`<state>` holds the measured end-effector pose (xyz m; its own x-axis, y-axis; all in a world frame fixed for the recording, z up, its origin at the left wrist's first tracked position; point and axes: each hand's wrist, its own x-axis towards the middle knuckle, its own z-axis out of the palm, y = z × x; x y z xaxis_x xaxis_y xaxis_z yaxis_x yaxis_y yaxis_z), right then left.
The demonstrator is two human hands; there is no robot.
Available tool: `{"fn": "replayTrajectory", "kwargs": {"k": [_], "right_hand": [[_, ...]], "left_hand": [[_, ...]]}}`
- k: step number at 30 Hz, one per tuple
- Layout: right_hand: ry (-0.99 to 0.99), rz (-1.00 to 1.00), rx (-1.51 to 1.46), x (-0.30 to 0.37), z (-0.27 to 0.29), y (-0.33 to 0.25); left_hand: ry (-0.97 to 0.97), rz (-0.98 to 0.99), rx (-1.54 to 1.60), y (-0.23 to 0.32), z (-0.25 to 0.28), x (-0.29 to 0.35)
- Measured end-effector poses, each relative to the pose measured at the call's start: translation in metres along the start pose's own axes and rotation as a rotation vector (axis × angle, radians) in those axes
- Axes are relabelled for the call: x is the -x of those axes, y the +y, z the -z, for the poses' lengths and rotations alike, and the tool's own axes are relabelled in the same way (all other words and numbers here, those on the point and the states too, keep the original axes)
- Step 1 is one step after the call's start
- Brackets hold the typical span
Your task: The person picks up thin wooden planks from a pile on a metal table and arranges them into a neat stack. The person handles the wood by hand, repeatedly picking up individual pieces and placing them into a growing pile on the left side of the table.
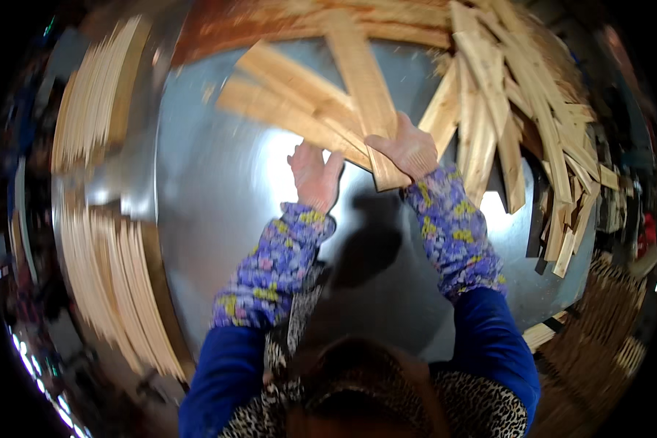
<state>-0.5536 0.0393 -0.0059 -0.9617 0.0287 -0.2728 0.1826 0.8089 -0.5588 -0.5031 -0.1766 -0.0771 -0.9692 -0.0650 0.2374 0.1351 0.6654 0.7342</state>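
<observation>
My right hand (409, 150) grips a flat wooden slat (359, 69), its thumb lying across the slat's lower part. Two or more other slats (296, 80) fan out to the left from under that slat, overlapping near my right hand. My left hand (315, 177) is open, thumb and fingers apart, just below the lowest slat of the fan (277, 113). It holds nothing; whether its fingertips touch that slat's edge I cannot tell. Both forearms wear purple flowered sleeve covers.
A shiny metal table (226, 197) lies beneath. To the right is a loose, jumbled pile of slats (482, 109), some jutting toward me. Slats stand in tight rows at the left, one far (98, 95) and one near (117, 285). Reddish-brown wood (270, 22) runs along the far edge.
</observation>
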Motion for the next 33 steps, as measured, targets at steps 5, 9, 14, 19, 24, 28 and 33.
{"fn": "replayTrajectory", "kwargs": {"k": [5,9,14,19,24,28,33], "right_hand": [[-0.232,-0.181,-0.832,0.217,-0.109,0.013],[-0.283,-0.251,-1.077,0.338,-0.148,0.030],[-0.077,-0.193,-1.145,0.367,-0.148,0.051],[-0.220,-0.052,-0.719,0.406,-0.104,-0.017],[-0.359,0.450,0.036,0.416,-0.171,-0.033],[-0.201,0.155,0.620,0.392,-0.159,-0.036],[-0.151,-0.038,0.277,0.348,-0.130,-0.030]], "left_hand": [[-0.343,0.667,0.616,0.039,0.090,0.145],[-0.671,0.911,0.777,0.021,0.113,0.246],[-0.252,0.785,0.445,0.002,0.120,0.310],[-0.271,0.631,0.145,0.070,0.187,0.295],[-0.150,0.933,0.506,0.029,0.144,0.330],[-0.153,0.962,0.718,-0.014,0.165,0.330],[-0.038,1.328,0.906,0.000,0.218,0.328]]}}
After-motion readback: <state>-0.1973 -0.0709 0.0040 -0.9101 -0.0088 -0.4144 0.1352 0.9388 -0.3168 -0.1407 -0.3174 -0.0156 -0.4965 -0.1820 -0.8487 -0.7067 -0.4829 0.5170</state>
